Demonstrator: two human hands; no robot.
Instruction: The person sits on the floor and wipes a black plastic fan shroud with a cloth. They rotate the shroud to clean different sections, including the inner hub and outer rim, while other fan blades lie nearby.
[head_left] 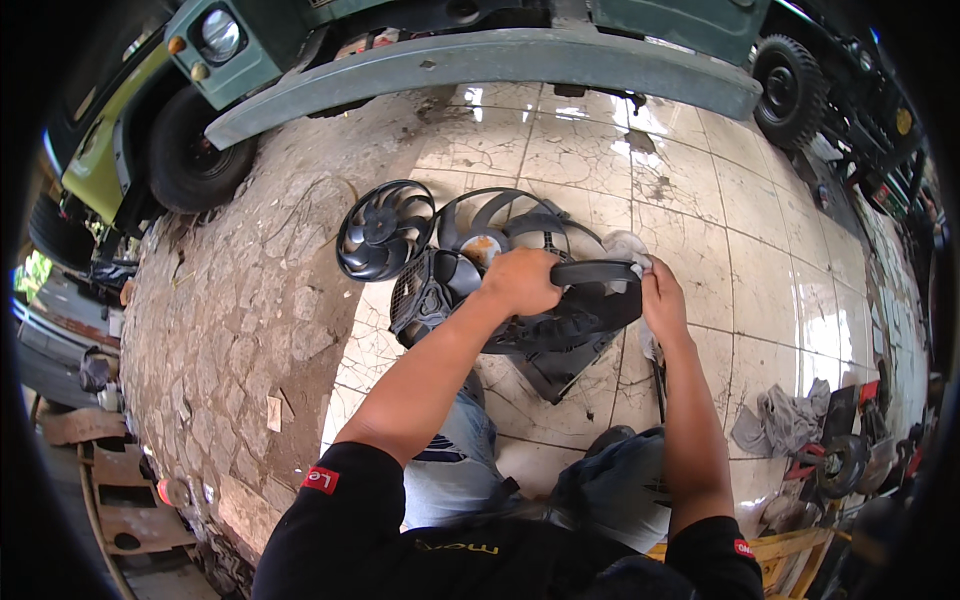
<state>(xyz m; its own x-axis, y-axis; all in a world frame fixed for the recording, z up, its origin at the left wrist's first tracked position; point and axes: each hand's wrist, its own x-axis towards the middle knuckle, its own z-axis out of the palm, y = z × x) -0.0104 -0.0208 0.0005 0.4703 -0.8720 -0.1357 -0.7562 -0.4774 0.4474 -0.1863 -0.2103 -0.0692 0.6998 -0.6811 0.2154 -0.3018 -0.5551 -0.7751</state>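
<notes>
In front of my knees a black plastic fan shroud (pixel 598 312) is held up off the tiles, at least in part. My left hand (pixel 522 282) is closed round its curved rim near the middle. At the right end of that rim, my right hand (pixel 662 300) pinches a pale grey rag (pixel 625 246) against the plastic. Behind the shroud is a second round fan frame with a rusty motor hub (pixel 482 248). A loose black fan wheel (pixel 386 230) with several curved blades rests to the left. My left-hand fingertips are hidden by the shroud.
A green vehicle's front bumper (pixel 480 75) spans the far side, with a tyre (pixel 200 150) at its left. Cracked tiles (pixel 690 250) meet rough stone ground (pixel 240 310). Crumpled cloths (pixel 790 415) and assorted parts lie at the right. Cut sheet-metal pieces (pixel 135 465) lie lower left.
</notes>
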